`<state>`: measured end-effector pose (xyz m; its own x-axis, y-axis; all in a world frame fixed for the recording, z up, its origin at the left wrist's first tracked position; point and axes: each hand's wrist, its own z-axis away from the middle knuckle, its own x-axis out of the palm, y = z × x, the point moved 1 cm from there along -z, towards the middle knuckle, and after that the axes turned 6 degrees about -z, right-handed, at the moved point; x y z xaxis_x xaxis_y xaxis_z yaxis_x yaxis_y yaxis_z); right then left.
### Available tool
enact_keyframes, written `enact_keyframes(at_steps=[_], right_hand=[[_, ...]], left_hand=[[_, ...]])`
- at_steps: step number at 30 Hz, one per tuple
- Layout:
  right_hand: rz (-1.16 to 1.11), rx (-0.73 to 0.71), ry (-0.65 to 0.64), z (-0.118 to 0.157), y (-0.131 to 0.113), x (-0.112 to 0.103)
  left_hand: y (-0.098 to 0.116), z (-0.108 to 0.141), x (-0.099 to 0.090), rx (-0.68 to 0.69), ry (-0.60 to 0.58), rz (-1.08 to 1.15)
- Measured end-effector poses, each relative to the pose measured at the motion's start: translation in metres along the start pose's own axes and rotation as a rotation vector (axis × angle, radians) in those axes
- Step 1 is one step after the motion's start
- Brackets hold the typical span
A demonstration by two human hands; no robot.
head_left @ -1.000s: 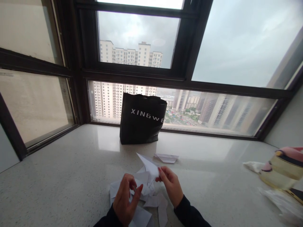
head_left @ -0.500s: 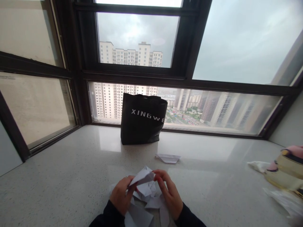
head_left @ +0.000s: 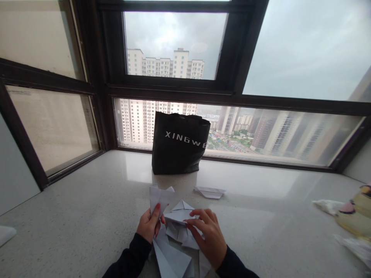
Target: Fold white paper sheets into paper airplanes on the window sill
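Observation:
My left hand [head_left: 150, 223] is closed on a folded white paper piece [head_left: 160, 196], thumb on its face, the wide end pointing up and away. Just to the right, my right hand [head_left: 209, 235] pinches the edge of another folded paper [head_left: 179, 216] at the top of a loose pile. Several more folded white papers [head_left: 171, 258] lie below and between my hands, overlapping one another. Beyond them a flat, boat-shaped folded paper [head_left: 210, 192] rests alone on the speckled white counter [head_left: 95, 216].
A black bag [head_left: 180, 148] with white lettering stands upright by the window [head_left: 290, 135]. At the right edge are a yellowish and pink container [head_left: 355, 214] and crumpled clear plastic [head_left: 353, 247]. A white object [head_left: 6, 234] shows at the left edge.
My left hand has turned its folded paper upright and drawn it left, away from my right hand. My right hand has moved down onto a paper in the pile. The view has shifted slightly.

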<state>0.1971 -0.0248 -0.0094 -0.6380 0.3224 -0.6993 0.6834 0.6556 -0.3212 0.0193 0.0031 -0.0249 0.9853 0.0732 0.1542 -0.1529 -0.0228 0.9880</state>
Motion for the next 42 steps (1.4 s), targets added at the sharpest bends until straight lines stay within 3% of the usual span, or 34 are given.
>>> enact_keyframes(at_steps=[5, 10, 18, 25, 36, 42], right_hand=[[-0.18, 0.056, 0.198, 0.003, -0.001, -0.008], [-0.394, 0.184, 0.321, 0.009, -0.006, -0.013], [-0.499, 0.11, 0.161, 0.008, -0.016, -0.019], [-0.388, 0.182, 0.32, 0.004, -0.005, -0.012], [-0.19, -0.004, 0.167, 0.003, -0.014, -0.012], [-0.153, -0.003, 0.111, 0.001, -0.013, -0.011]], left_hand=[[-0.002, -0.003, -0.006, -0.017, 0.007, 0.061], [0.0, 0.0, -0.001, -0.059, -0.088, 0.102], [0.007, 0.012, 0.012, -0.347, -0.381, 0.073], [0.012, 0.019, 0.011, -0.474, -0.488, 0.088], [0.005, 0.025, 0.016, -0.346, -0.483, 0.006], [0.004, 0.027, 0.019, -0.292, -0.508, 0.018]])
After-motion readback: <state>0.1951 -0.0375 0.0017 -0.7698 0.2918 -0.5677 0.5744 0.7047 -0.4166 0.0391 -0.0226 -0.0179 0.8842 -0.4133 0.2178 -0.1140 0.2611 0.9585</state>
